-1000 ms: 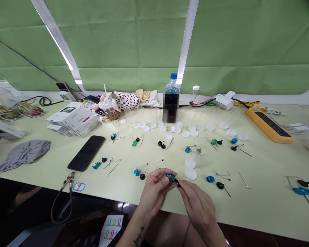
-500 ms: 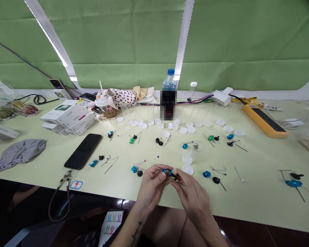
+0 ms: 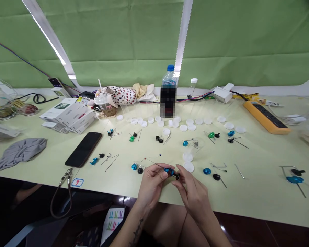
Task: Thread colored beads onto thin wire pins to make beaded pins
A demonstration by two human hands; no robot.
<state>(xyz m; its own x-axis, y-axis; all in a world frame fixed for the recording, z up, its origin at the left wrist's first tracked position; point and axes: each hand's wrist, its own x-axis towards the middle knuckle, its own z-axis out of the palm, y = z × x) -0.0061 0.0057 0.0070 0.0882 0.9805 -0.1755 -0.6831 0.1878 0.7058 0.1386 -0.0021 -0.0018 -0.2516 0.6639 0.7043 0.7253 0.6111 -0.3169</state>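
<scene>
My left hand [image 3: 151, 183] pinches a small blue metal part [image 3: 167, 170] between thumb and fingers, just above the table's near edge. Out of its right side comes a black stem with a round flange [image 3: 177, 176]. My right hand [image 3: 195, 188] has its thumb and curled fingers around this black end. A thin wire [image 3: 153, 162] runs up and left from the left hand, with a tiny red tip. Close by on the left lie a blue round part [image 3: 134, 166] and a black flanged plug [image 3: 140, 171]. A clear tube [image 3: 197, 148] lies beyond the hands.
Sets of blue, green and black parts with hex keys are spread over the table [image 3: 154, 144]. White caps [image 3: 166, 131] and clear tubes stand behind. A bottle [image 3: 168, 97], drink cup [image 3: 108, 107], boxes [image 3: 63, 113], phone [image 3: 83, 150] and orange power strip [image 3: 266, 117] surround them.
Both hands stay together around the blue and black part, with only a small shift. The black flange shows more plainly between the right fingertips. The view has tilted slightly.
</scene>
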